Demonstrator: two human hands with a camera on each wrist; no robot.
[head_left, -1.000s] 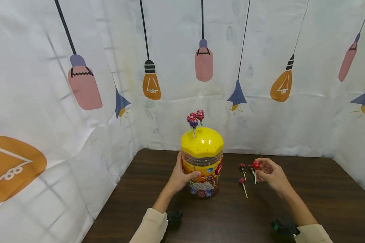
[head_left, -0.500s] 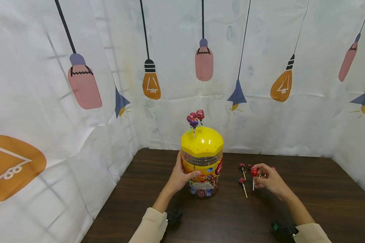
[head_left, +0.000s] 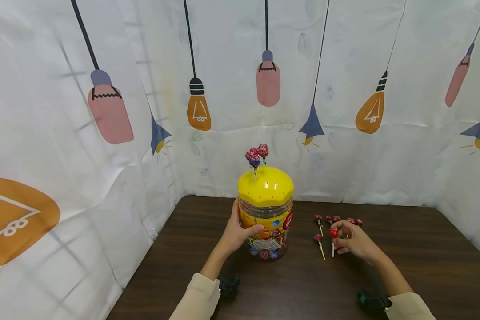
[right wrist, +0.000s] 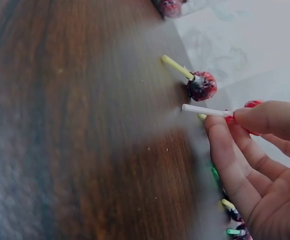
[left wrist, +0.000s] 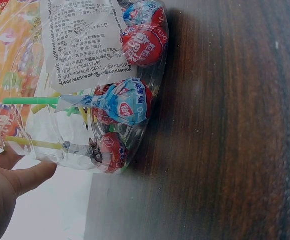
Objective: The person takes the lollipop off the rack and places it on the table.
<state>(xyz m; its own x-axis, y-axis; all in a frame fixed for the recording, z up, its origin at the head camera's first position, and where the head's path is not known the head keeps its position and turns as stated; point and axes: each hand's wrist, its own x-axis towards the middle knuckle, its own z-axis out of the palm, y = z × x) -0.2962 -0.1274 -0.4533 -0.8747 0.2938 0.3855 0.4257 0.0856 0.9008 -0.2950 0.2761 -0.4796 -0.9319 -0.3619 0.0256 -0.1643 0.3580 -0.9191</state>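
Observation:
A clear candy jar (head_left: 269,226) with a yellow lid (head_left: 274,186) stands upright on the table. My left hand (head_left: 235,233) grips its left side, thumb across the printed label. Several wrapped lollipops (head_left: 254,160) stick up from the lid. Inside the jar's base, more lollipops (left wrist: 129,102) show in the left wrist view. Right of the jar, my right hand (head_left: 356,242) pinches a red lollipop (head_left: 334,234) between thumb and fingers, candy end up. Its white stick (right wrist: 205,110) points away from the fingers in the right wrist view.
Loose lollipops lie on the dark wooden table (head_left: 296,289): one with a yellow stick (head_left: 319,242) near the jar, another (head_left: 318,221) just behind it. Several more (head_left: 350,220) lie behind my right hand. A white curtain (head_left: 232,169) with printed lamps hangs beyond the table.
My right hand has moved slightly left and nearer to me with the red lollipop, uncovering lollipops behind it. The left hand and the jar have stayed in place.

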